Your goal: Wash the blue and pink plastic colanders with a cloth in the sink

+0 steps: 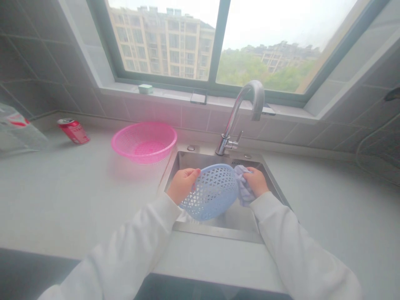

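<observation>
A light blue plastic basket (215, 189) with a pattern of small holes is held tilted over the sink (240, 218). My left hand (184, 183) grips its rim on the left side, thumb on top. In my right hand (256, 181) is a bunched, pale purple-grey cloth (243, 185), pressed against the right edge of the basket. The fingers of my right hand are closed round the cloth and partly hidden by it.
The faucet (240, 116) arches over the back of the sink. A pink basket (143, 143) stands on the counter (125, 200) to the left, with a red can (75, 131) and a clear plastic bag (18, 129) farther left. A green block (145, 88) sits on the windowsill.
</observation>
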`<move>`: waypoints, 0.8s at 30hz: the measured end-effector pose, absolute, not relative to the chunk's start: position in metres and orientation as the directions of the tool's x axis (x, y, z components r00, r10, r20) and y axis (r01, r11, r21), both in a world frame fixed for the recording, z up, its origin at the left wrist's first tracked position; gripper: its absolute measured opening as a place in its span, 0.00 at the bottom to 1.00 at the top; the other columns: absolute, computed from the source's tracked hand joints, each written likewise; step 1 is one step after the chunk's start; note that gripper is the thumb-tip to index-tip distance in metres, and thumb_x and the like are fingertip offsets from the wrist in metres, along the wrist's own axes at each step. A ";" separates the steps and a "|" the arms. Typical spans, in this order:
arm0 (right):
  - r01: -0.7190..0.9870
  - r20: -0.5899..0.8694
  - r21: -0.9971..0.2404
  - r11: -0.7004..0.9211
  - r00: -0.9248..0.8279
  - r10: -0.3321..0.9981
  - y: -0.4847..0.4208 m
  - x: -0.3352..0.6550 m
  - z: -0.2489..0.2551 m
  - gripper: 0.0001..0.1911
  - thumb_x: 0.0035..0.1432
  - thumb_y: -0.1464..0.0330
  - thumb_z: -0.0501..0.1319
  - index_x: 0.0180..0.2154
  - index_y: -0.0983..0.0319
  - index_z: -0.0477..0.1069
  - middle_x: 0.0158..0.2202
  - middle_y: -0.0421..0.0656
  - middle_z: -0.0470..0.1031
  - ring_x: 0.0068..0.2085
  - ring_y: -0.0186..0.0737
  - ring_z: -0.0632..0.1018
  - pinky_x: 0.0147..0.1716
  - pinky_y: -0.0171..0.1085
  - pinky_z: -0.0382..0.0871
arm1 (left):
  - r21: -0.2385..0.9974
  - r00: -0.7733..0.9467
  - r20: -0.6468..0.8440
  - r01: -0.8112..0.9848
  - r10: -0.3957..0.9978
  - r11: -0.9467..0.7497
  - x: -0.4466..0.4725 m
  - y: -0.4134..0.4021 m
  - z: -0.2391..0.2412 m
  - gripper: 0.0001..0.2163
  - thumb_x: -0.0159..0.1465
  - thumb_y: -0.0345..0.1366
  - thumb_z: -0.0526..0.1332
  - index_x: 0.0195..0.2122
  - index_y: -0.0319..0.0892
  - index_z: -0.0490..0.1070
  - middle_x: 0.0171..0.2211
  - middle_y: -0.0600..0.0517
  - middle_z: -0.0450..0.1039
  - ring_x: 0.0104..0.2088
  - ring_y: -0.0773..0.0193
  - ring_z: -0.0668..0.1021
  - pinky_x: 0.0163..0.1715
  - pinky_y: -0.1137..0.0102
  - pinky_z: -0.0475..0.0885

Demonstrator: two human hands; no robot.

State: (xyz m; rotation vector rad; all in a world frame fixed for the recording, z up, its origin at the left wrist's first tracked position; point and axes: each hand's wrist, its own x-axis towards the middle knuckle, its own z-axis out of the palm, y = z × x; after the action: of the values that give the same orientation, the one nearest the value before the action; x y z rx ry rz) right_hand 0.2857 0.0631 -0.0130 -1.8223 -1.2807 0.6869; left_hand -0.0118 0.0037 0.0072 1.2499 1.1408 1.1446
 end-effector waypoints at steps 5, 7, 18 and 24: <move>0.510 0.013 -0.843 -0.172 0.338 0.941 0.064 0.288 -0.017 0.13 0.39 0.73 0.57 0.30 0.60 0.75 0.27 0.41 0.76 0.29 0.38 0.74 0.26 0.34 0.64 | 0.980 0.189 -0.015 -0.193 0.982 0.052 -0.010 0.000 0.019 0.23 0.53 0.58 0.68 0.30 0.40 0.72 0.24 0.55 0.70 0.23 0.68 0.72 0.26 0.71 0.68; 0.496 0.010 -0.849 -0.180 0.357 0.934 0.064 0.289 -0.018 0.11 0.39 0.73 0.57 0.29 0.60 0.74 0.25 0.41 0.74 0.27 0.37 0.72 0.24 0.34 0.63 | 0.970 0.238 -0.034 -0.227 0.971 0.089 -0.010 -0.001 0.021 0.21 0.52 0.55 0.70 0.28 0.41 0.69 0.23 0.55 0.70 0.23 0.68 0.73 0.26 0.71 0.69; 0.596 0.337 -0.785 0.167 0.185 0.923 0.027 0.246 0.006 0.13 0.41 0.69 0.59 0.32 0.59 0.76 0.31 0.43 0.76 0.36 0.45 0.77 0.35 0.40 0.71 | 0.996 0.141 -0.069 -0.054 0.988 0.077 0.000 -0.001 0.007 0.24 0.57 0.60 0.63 0.26 0.44 0.58 0.20 0.61 0.58 0.19 0.70 0.68 0.21 0.72 0.66; 0.554 0.504 -0.484 0.677 -0.456 0.733 -0.034 0.181 0.014 0.11 0.43 0.73 0.57 0.30 0.58 0.75 0.30 0.41 0.72 0.28 0.38 0.72 0.28 0.36 0.66 | 0.984 0.175 0.062 0.155 0.983 -0.090 -0.001 -0.002 0.008 0.25 0.62 0.61 0.56 0.22 0.43 0.62 0.19 0.57 0.61 0.21 0.68 0.67 0.21 0.72 0.61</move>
State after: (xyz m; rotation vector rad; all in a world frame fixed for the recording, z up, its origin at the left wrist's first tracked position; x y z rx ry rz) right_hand 0.1812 -0.0336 0.0138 -0.9855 -2.1806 0.3252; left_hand -0.0010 -0.0019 0.0075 1.4609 1.1594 1.0549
